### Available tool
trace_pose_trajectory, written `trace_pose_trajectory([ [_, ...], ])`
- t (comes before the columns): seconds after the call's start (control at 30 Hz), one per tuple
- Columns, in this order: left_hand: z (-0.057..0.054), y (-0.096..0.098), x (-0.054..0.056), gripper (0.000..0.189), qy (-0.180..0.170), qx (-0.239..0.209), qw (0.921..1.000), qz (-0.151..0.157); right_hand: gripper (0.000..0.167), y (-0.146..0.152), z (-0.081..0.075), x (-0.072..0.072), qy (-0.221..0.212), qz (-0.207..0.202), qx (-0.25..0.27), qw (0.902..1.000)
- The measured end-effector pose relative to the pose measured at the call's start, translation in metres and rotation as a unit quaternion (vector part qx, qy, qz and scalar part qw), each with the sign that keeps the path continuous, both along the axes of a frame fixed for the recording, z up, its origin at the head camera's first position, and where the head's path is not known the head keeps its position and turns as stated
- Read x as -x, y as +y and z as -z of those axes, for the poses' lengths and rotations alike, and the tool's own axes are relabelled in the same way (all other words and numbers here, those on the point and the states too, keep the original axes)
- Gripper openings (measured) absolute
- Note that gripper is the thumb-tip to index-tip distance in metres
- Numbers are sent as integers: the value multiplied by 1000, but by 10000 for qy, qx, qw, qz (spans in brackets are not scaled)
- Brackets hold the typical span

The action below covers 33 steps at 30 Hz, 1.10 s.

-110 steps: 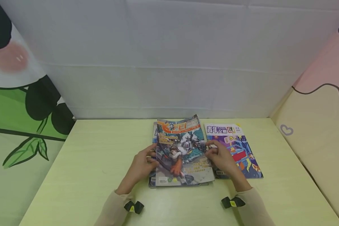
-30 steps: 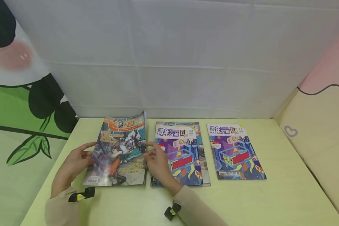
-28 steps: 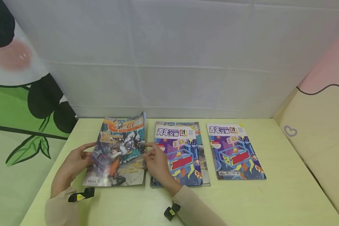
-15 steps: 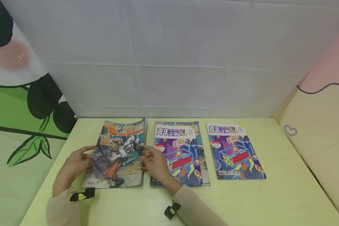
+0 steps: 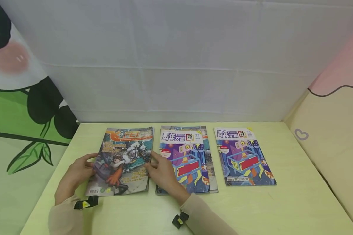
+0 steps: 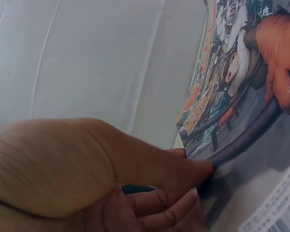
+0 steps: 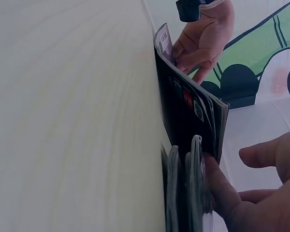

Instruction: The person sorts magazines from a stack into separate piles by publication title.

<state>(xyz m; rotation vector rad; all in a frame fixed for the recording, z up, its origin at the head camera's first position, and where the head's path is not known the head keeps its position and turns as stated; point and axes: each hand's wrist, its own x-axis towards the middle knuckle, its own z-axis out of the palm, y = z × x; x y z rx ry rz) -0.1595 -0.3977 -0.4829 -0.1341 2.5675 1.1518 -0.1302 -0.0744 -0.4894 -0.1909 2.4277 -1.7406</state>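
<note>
A magazine (image 5: 125, 160) with a fantasy-character cover and an orange title lies at the left of the table. My left hand (image 5: 77, 173) pinches its left edge; in the left wrist view the thumb (image 6: 150, 162) presses on the cover and the fingers are behind. At its right edge is my right hand (image 5: 164, 173). In the right wrist view the right thumb (image 7: 261, 153) stands apart from the cover, while a finger touches near the edge. That edge is raised, showing the dark back cover (image 7: 179, 96).
A pile topped by a purple magazine (image 5: 191, 176) sits mid-table under my right wrist, with a grey magazine (image 5: 213, 176) sticking out beneath. Another purple magazine (image 5: 247, 163) lies alone to the right. A white cloth wall (image 5: 176, 88) rises behind the table (image 5: 297, 195).
The fantasy-cover magazine has moved left from over the middle pile, held by both hands. Over the last second its upper edge has come down flatter, and my right thumb has lifted off.
</note>
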Motion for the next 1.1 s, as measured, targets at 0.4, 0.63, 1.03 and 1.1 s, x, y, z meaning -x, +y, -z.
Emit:
trace_pose_trajectory([
  [0.4, -2, 2, 0, 74, -526, -29, 9984, -220, 79, 2, -6, -5, -27, -397, -52, 9992],
  [0.63, 1, 1, 3, 75, -589, 24, 9981, -188, 93, 2, -12, -6, -444, -456, -76, 9979],
  [1.03, -1, 1, 3, 77, -598, 210, 9979, -165, 98, 0, -18, -10, -670, -636, -93, 9957],
  [1.1, -2, 1, 3, 78, -610, 197, 9978, -158, 97, -1, -19, -11, -625, -622, -96, 9961],
])
